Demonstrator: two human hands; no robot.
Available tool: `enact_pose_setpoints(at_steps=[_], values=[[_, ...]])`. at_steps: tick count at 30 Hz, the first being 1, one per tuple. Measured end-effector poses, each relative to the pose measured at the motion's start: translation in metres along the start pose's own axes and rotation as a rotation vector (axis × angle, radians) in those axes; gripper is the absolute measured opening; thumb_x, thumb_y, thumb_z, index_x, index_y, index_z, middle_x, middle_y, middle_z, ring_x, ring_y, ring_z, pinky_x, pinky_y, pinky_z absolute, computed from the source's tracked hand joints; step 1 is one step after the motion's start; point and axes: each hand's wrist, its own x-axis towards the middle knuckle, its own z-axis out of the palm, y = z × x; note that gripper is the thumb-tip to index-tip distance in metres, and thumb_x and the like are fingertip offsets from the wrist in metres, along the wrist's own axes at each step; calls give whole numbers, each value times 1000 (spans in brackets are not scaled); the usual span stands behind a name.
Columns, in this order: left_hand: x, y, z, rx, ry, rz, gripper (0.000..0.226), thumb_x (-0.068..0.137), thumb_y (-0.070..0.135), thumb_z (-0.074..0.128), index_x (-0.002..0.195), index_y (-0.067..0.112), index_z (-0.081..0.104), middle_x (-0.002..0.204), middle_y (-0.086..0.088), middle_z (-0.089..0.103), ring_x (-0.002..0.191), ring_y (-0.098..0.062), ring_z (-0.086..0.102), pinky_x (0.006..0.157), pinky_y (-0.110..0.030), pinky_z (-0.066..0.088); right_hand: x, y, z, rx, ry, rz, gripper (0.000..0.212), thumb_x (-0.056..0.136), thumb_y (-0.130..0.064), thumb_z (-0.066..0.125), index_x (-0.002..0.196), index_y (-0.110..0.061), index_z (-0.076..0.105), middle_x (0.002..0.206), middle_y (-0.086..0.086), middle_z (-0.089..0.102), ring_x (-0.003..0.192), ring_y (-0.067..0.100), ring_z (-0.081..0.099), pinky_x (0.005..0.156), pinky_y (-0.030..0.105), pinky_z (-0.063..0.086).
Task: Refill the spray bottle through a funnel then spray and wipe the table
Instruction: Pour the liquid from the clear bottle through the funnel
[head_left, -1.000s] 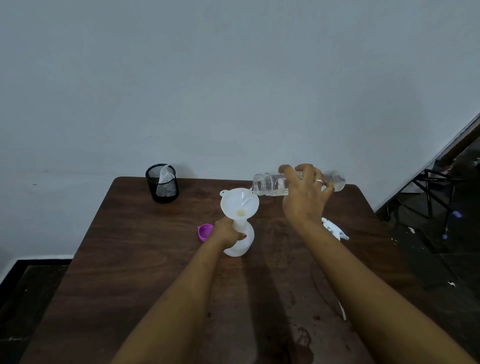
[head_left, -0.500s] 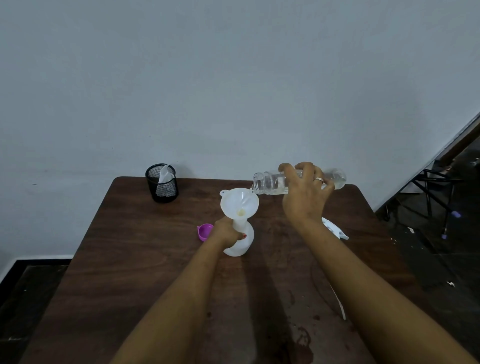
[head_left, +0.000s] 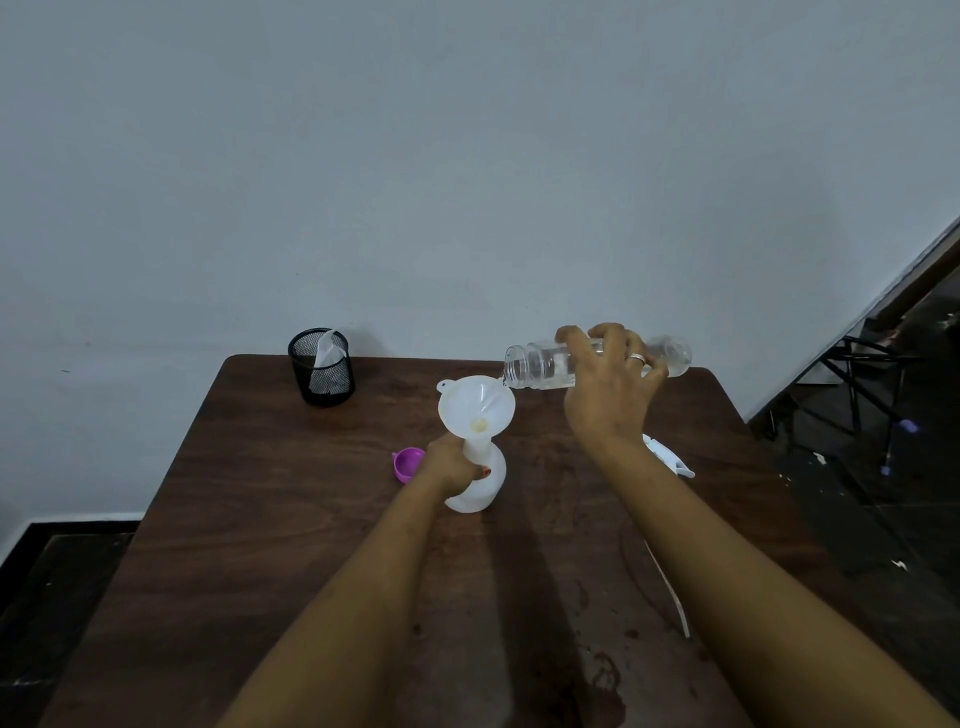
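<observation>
A white spray bottle (head_left: 485, 483) without its head stands mid-table, and a white funnel (head_left: 475, 405) sits in its neck. My left hand (head_left: 449, 462) grips the spray bottle's body. My right hand (head_left: 610, 387) holds a clear water bottle (head_left: 540, 366) nearly level, its open mouth at the funnel's right rim. The white trigger spray head (head_left: 667, 457) with its long tube lies on the table under my right forearm. A purple cap (head_left: 408, 462) rests just left of my left hand.
A black mesh cup (head_left: 322, 371) with a white cloth in it stands at the back left of the dark wooden table (head_left: 249, 519). A wall runs close behind. Black metal frames stand on the floor at the right.
The water bottle has tipped slightly further, its base a little higher. My left hand and the spray bottle have stayed put.
</observation>
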Motion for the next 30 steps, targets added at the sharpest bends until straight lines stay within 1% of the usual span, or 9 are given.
enact_pose_setpoints(at_steps=[12, 20, 26, 30], values=[[1, 0, 0, -14, -2, -3, 61, 82, 14, 71, 135, 6, 42, 139, -13, 49, 128, -29, 46, 105, -37, 39, -1, 3, 3, -22, 15, -31, 65, 54, 12, 69, 103, -30, 61, 108, 8, 57, 105, 32, 55, 86, 50, 38], [0, 0, 0, 7, 1, 10, 64, 82, 14, 71, 137, 7, 40, 141, -12, 47, 129, -29, 45, 106, -37, 37, -2, 3, 2, -32, 20, -34, 66, 55, 14, 65, 103, -30, 62, 109, 8, 57, 107, 33, 55, 86, 50, 38], [1, -1, -1, -2, 4, 8, 63, 82, 14, 71, 137, 6, 41, 141, -12, 48, 129, -29, 45, 106, -36, 38, 0, 3, 1, -15, 24, -48, 64, 57, 13, 66, 104, -30, 61, 110, 7, 57, 110, 32, 53, 86, 50, 37], [1, -1, 0, -12, -3, 11, 63, 82, 14, 71, 137, 6, 40, 141, -12, 47, 129, -29, 45, 106, -36, 38, 0, 2, 1, -30, 42, -57, 64, 55, 12, 68, 103, -30, 62, 108, 7, 58, 108, 32, 54, 85, 50, 39]])
